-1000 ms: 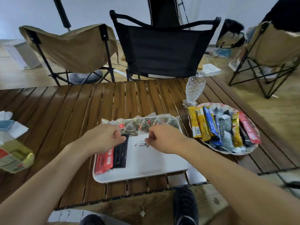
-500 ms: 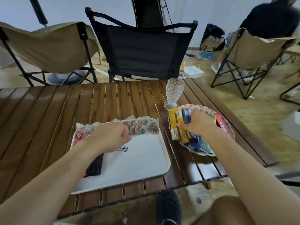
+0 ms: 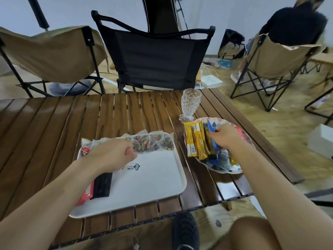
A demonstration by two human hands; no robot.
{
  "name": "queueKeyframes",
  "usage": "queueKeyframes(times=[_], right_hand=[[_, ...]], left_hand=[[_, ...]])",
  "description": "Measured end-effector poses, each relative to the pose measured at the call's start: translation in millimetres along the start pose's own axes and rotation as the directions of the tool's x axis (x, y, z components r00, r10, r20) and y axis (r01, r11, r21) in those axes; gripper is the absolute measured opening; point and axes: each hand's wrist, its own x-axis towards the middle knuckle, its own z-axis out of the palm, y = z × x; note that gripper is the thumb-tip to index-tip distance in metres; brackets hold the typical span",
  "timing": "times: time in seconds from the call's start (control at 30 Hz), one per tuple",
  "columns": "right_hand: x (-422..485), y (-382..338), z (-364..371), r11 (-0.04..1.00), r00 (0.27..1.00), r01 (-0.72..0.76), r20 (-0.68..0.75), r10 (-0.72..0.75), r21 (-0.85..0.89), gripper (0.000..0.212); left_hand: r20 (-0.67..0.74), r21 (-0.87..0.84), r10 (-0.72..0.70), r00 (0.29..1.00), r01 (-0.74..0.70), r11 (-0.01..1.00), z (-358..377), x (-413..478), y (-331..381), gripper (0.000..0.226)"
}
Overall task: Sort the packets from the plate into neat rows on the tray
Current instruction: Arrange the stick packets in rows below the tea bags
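Right hand (image 3: 225, 137) has shifted, pinching a blue packet (image 3: 210, 127); left hand's (image 3: 113, 154) grip unclear.

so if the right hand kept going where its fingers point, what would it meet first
Probably the yellow stick packets on the plate's left side: the right hand, seemingly pinching a blue packet, points left with its fingers nearly on them; depth is unclear.
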Motion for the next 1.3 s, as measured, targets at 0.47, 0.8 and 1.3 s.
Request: queueKeyframes(times=[0.47, 0.8, 1.3], right_hand=[[-17, -29, -8, 0.926, 0.997, 0.060, -0.074, -0.035, 0.372, 0.040], [-87, -114, 49, 0.828, 0.864, 0.249, 0.271, -0.424, 0.502, 0.015], [-174, -192, 145, 0.835, 0.639, 0.338, 0.545, -0.543, 0.435, 0.026]], left_hand=[[-0.011, -0.125, -0.143, 0.990, 0.141, 0.982, -28, -37, -52, 0.025], [-0.024, -0.188, -0.211, 0.977, 0.202, 0.961, -28, -66, -101, 0.024], [0.009, -0.461, -0.225, 0.974, 0.204, 0.864, -26, -66, -103, 0.038]])
